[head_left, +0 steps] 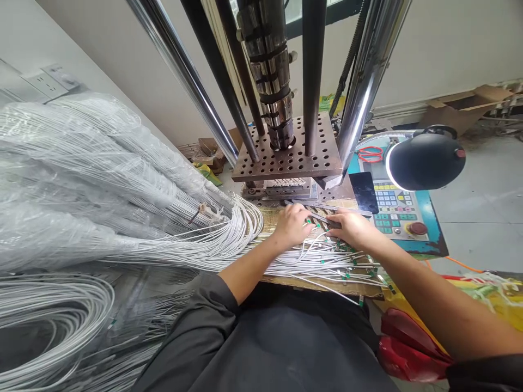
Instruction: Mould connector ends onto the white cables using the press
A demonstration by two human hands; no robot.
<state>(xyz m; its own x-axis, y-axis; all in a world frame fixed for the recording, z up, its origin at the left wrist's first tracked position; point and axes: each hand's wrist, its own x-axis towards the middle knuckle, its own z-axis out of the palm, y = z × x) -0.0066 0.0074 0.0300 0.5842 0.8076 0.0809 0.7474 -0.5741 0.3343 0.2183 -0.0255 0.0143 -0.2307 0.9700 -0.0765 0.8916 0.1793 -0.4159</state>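
Observation:
My left hand (292, 224) is closed with its fingers curled at the left end of a narrow dark metal bar (321, 219), close to green-tipped cable ends. My right hand (353, 228) pinches the bar's other end between thumb and fingers. Just behind it lies a second long metal strip (347, 210), flat on the bench. Many white cables (302, 264) with green end pieces spread under and in front of both hands on a cardboard-covered bench top (269, 218). Whether a cable is also inside my left fingers is hidden.
Beyond my hands stands a press with a perforated plate (302, 163) above a metal block (288, 190). At right are a black lamp (427, 160), a control panel (392, 209), a dark phone-like slab (363, 191) and red-handled scissors (371, 154). Wrapped cable bundles (81, 179) fill the left.

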